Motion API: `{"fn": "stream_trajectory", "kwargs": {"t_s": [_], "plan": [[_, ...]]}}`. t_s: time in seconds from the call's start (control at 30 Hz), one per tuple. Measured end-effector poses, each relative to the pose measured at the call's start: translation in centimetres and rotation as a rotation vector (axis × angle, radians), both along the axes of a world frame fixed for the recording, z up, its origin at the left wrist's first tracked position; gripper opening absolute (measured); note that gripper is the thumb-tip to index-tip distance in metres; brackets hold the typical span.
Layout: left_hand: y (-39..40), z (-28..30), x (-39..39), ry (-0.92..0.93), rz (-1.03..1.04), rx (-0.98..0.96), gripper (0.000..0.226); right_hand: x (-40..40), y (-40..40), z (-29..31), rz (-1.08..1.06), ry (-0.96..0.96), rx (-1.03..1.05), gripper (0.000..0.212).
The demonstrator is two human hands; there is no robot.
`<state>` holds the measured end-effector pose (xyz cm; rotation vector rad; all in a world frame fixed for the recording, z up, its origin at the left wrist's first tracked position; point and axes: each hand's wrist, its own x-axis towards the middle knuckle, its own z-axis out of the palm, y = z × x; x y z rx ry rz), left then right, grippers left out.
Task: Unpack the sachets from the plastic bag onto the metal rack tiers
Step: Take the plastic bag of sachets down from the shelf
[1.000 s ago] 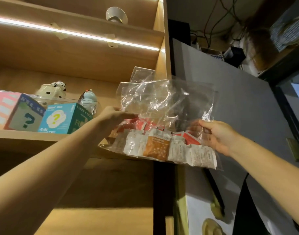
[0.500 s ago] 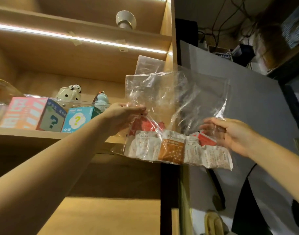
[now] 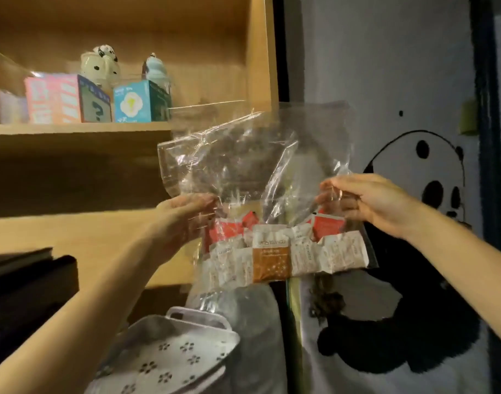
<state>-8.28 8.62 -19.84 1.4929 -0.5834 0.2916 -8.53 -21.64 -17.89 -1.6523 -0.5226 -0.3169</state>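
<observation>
head view, looking at a clear bag [image 3: 243,166] held up in mid-air before a wooden shelf [image 3: 73,127]. left hand [image 3: 183,214] pinching the bag's left edge, grip closed on the plastic. right hand [image 3: 368,200] pinching the right edge, grip likewise closed on the plastic, fingers curled over a crease. sachets [image 3: 286,251] bunched in the bottom of the bag: white ones in a row, one orange-brown in the middle, red ones behind and above. upper part of the bag crumpled, see-through, holding nothing visible. below the bag, a white tray [image 3: 169,354] with flower-shaped holes and a slotted handle, well apart from the sachets. more crinkled plastic just behind that tray. on the shelf, upper left: a pink box [image 3: 58,99] with a question mark, a blue box [image 3: 138,102] beside it, a spotted figurine [image 3: 101,64] behind the two, a pale blue figurine [image 3: 155,69] behind the blue box. dark object at the left edge, too dim to identify. to the right, a grey panel with a black-and-white panda [image 3: 414,251] drawn on it, partly behind the right forearm. whether the bag's mouth is open or sealed, cannot tell.
</observation>
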Motion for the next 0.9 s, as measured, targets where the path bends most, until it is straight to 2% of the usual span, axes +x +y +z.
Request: {"fn": "stream_trajectory", "kwargs": {"t_s": [0.1, 0.2, 0.27, 0.5, 0.7, 0.8, 0.9], "plan": [[0.2, -4.9, -2.1, 0.075, 0.048, 0.017, 0.029, -2.0, -0.1, -4.2, 0.009, 0.044, -0.042, 0.022], [0.5, -9.3, -4.2, 0.163, 0.084, -0.096, 0.027, -4.0, 0.2, -8.2, 0.036, 0.099, -0.078, 0.023], [0.6, -11.9, -5.7, 0.196, 0.129, -0.104, 0.028, -5.1, 0.3, -10.8, 0.064, 0.152, -0.080, 0.024], [0.5, -19.5, -11.4, 0.281, 0.227, -0.123, 0.017, -7.5, 1.0, -19.8, 0.124, 0.360, -0.041, 0.021], [1.8, -28.2, -15.3, 0.480, 0.313, -0.105, 0.021, -9.8, 2.7, -27.5, 0.130, 0.535, -0.084, 0.023], [2.7, -32.6, -17.1, 0.613, 0.385, -0.109, 0.013, -10.8, 3.8, -32.0, 0.133, 0.671, -0.086, 0.021], [3.8, -36.1, -18.9, 0.700, 0.409, -0.128, 0.017, -12.1, 5.1, -36.1, 0.149, 0.804, -0.093, 0.022]]}}
